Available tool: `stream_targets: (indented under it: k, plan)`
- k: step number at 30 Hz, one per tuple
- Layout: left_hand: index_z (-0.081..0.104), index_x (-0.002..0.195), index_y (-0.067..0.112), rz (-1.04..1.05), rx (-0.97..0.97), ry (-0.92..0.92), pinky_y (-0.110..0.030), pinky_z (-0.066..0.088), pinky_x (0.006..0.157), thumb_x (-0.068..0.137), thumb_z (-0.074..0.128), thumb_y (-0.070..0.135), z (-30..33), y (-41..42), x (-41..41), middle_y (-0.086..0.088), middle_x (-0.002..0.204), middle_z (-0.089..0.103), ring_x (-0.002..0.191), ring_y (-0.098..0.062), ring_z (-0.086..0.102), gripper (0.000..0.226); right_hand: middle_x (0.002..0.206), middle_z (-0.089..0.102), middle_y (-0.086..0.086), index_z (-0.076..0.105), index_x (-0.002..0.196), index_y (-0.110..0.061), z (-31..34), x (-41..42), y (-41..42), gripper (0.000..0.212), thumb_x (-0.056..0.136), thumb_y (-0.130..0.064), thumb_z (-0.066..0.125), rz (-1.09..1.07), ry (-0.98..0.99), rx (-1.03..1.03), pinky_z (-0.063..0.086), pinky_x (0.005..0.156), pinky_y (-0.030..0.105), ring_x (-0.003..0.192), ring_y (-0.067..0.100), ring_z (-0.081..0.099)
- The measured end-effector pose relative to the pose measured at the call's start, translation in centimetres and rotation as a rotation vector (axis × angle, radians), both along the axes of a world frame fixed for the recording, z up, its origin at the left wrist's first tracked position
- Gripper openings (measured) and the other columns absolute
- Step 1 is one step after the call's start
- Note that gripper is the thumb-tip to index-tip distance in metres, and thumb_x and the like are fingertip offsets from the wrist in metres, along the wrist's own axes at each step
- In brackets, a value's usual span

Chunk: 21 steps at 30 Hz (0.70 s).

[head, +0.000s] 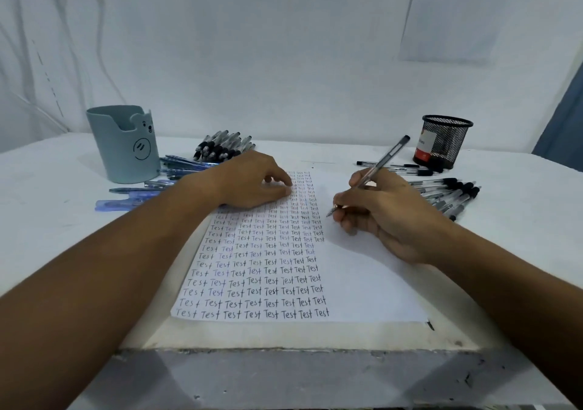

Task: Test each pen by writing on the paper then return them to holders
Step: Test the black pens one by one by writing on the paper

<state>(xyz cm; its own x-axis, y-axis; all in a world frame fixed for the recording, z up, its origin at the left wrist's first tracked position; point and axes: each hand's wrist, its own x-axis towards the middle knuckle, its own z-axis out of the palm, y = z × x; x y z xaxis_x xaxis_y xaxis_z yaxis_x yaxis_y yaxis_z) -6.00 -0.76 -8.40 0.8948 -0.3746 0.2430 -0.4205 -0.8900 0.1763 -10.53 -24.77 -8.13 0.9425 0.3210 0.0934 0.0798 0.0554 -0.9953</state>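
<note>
1. Right hand (385,217) is gripping a clear-barrel pen (377,170) w/ dark cap end, thumb and fingers curled round the barrel in a writing grip; pen is tilting up and away toward the mesh holder, tip (329,214) pointing down-left at the paper, at or just above it – can't tell if touching.
2. Left hand (252,182) is lying on the paper's upper left part, grasping nothing, grip released; fingers loosely bent, fingertips (288,190) pressing on the sheet.
3. Paper (362,277) is lying flat on the white table (520,252), in front of the person; its left half is filled w/ rows of "Test" in dark and blue ink, right half blank. Pen tip is sitting at the right edge of the written columns, upper part of the sheet.
4. Blue bear-face holder (124,144) is standing upright far left; black mesh holder (443,141) is standing upright far right, label on its side.
5. Blue pens (148,189) are lying loose beside and in front of the bear holder; a pile of black-capped pens (222,146) is lying behind the left hand.
6. More clear pens w/ black caps (451,195) are lying in a pile just right of the right hand; a few more are lying near the mesh holder's base.
</note>
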Motion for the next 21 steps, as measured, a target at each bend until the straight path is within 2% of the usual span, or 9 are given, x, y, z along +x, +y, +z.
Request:
stream_targets:
  k: [2, 5, 8, 11, 14, 16, 19, 21]
  plan:
    - [0.071, 0.111, 0.022, 0.012, -0.019, -0.051, -0.023, 0.045, 0.081, 0.094, 0.059, 0.035, 0.2, -0.1, 0.0, 0.003, 0.106, 0.069, 0.093, -0.007, 0.061, 0.026, 0.074, 0.057, 0.017, 0.048, 0.086, -0.006, 1.3, 1.4, 0.3, 0.013, 0.097, -0.008, 0.055, -0.026, 0.017, -0.003, 0.049, 0.055, 0.032, 0.058, 0.028, 0.061]
    - [0.073, 0.108, 0.014, 0.028, -0.053, -0.097, -0.026, 0.049, 0.084, 0.093, 0.061, 0.025, 0.4, -0.2, -0.2, 0.001, 0.101, 0.072, 0.090, -0.010, 0.063, 0.022, 0.074, 0.057, 0.019, 0.048, 0.088, -0.006, 1.9, 3.3, 0.7, 0.022, 0.102, -0.022, 0.044, -0.091, 0.066, 0.057, 0.051, 0.051, 0.032, 0.057, 0.034, 0.063]
    - [0.073, 0.106, 0.013, 0.026, -0.055, -0.118, -0.027, 0.049, 0.084, 0.093, 0.062, 0.024, 0.6, -0.4, -0.3, 0.001, 0.099, 0.072, 0.089, -0.011, 0.063, 0.021, 0.071, 0.057, 0.018, 0.050, 0.087, -0.005, 0.7, 4.4, 0.8, 0.021, 0.102, -0.017, 0.042, -0.099, 0.053, 0.064, 0.045, 0.047, 0.030, 0.052, 0.030, 0.061]
    - [0.074, 0.106, 0.015, 0.002, -0.038, -0.125, -0.025, 0.048, 0.082, 0.092, 0.063, 0.025, 0.5, -0.6, -0.4, 0.001, 0.097, 0.072, 0.087, -0.010, 0.063, 0.020, 0.077, 0.059, 0.018, 0.050, 0.098, -0.003, 0.2, 5.0, 0.7, 0.006, 0.099, -0.008, 0.051, -0.103, -0.039, 0.092, 0.049, 0.049, 0.030, 0.056, 0.026, 0.061]
    - [0.073, 0.106, 0.019, -0.024, -0.035, -0.119, -0.017, 0.047, 0.077, 0.092, 0.062, 0.033, 0.2, -1.0, -0.4, 0.005, 0.096, 0.070, 0.084, -0.004, 0.061, 0.022, 0.078, 0.060, 0.019, 0.041, 0.107, -0.008, 0.1, 5.4, 0.2, 0.022, 0.095, -0.003, 0.058, -0.154, -0.078, 0.147, 0.053, 0.054, 0.029, 0.059, 0.025, 0.061]
    - [0.073, 0.106, 0.022, -0.037, -0.050, -0.127, -0.018, 0.046, 0.075, 0.092, 0.060, 0.038, 0.2, -1.2, -0.5, 0.007, 0.094, 0.068, 0.083, -0.001, 0.060, 0.025, 0.078, 0.061, 0.018, 0.039, 0.106, -0.010, 0.0, 5.7, 0.0, 0.024, 0.095, -0.003, 0.058, -0.180, -0.082, 0.173, 0.055, 0.056, 0.030, 0.060, 0.025, 0.063]
    - [0.072, 0.106, 0.024, -0.047, -0.061, -0.133, -0.014, 0.043, 0.073, 0.090, 0.061, 0.044, 0.1, -1.4, -0.3, 0.010, 0.091, 0.066, 0.082, 0.003, 0.058, 0.028, 0.077, 0.064, 0.021, 0.043, 0.100, -0.007, 0.3, 6.1, -0.4, 0.008, 0.101, -0.012, 0.050, -0.197, -0.035, 0.241, 0.057, 0.058, 0.031, 0.058, 0.028, 0.065]
    - [0.072, 0.108, 0.024, -0.043, -0.054, -0.130, -0.009, 0.039, 0.070, 0.089, 0.061, 0.045, 0.1, -1.4, -0.2, 0.010, 0.091, 0.066, 0.080, 0.006, 0.056, 0.030, 0.066, 0.062, 0.016, 0.045, 0.092, -0.006, 0.5, 6.2, -0.5, 0.015, 0.103, -0.016, 0.046, -0.205, -0.001, 0.322, 0.057, 0.056, 0.032, 0.055, 0.031, 0.065]
